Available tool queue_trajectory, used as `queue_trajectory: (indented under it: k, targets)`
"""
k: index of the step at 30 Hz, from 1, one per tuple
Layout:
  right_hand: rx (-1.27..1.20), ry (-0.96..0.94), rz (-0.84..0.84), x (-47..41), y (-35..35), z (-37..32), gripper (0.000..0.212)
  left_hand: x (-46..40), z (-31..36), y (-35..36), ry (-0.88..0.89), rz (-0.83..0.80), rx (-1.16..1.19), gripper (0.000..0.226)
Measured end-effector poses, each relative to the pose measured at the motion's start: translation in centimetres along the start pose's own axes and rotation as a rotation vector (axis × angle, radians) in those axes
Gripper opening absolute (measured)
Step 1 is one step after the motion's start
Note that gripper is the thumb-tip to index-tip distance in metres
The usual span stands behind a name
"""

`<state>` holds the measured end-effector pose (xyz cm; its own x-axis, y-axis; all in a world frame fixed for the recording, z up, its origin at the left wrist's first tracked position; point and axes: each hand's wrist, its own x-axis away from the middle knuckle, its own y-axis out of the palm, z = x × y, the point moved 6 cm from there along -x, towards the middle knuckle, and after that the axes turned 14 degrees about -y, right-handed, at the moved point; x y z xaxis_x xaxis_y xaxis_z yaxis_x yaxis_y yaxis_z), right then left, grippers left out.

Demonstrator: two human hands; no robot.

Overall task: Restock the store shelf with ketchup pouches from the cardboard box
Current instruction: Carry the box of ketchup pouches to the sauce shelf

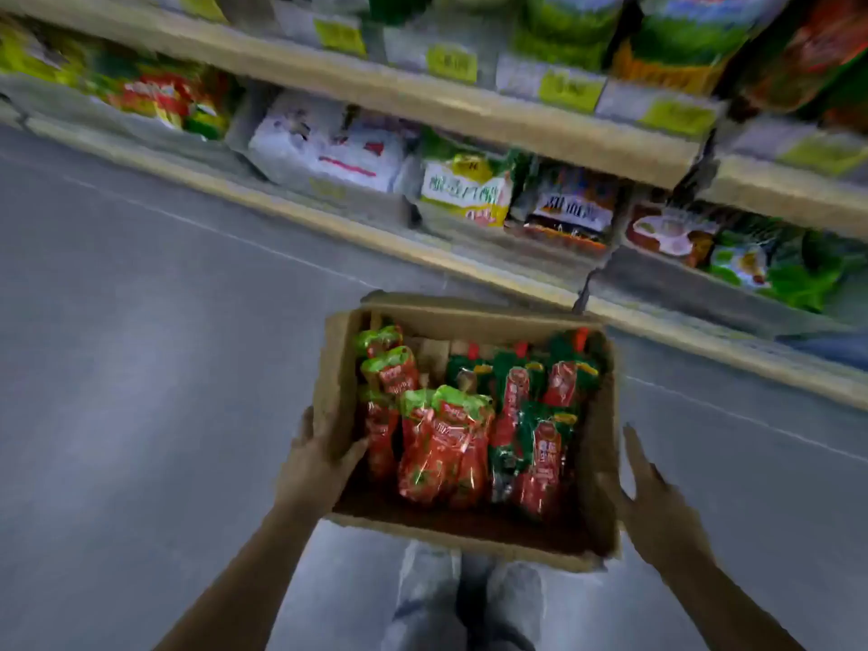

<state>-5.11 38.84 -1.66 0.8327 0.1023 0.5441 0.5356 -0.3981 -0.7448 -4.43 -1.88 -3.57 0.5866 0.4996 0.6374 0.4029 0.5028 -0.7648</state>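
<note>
An open cardboard box [599, 444] sits in front of me above the grey floor, with several red ketchup pouches [444, 446] with green tops standing inside. My left hand [314, 462] grips the box's left wall, thumb inside the rim. My right hand [657, 500] is at the box's right wall with fingers spread and straight; whether it touches the cardboard is unclear. The store shelf [422, 101] runs across the top of the view, blurred.
The lower shelf row holds a white bag [329, 148], a green and yellow packet [465, 190] and other packets further right. Yellow price tags [451, 63] line the shelf edge. My jeans-clad legs [469, 599] show below the box. Grey floor [141, 345] spreads to the left.
</note>
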Motion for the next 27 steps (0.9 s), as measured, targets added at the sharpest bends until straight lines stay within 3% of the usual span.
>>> queue_trajectory:
  k: [6,13,19,27]
  targets:
    - [-0.098,0.035,0.101,-2.3,5.2,0.9,0.082,-2.8,-1.6,4.3,0.072,0.045,0.037,0.072]
    - [-0.066,0.046,0.164,-3.0,5.6,1.0,0.087,-3.7,-2.0,3.6,0.218,0.13,-0.03,0.076]
    - [-0.048,0.073,0.18,-3.0,5.4,0.9,0.093,-3.7,-2.8,3.4,0.176,0.162,0.087,0.07]
    - [-0.054,0.071,0.254,-3.3,5.3,1.9,0.081,-4.2,-2.7,2.8,0.149,0.211,0.168,0.063]
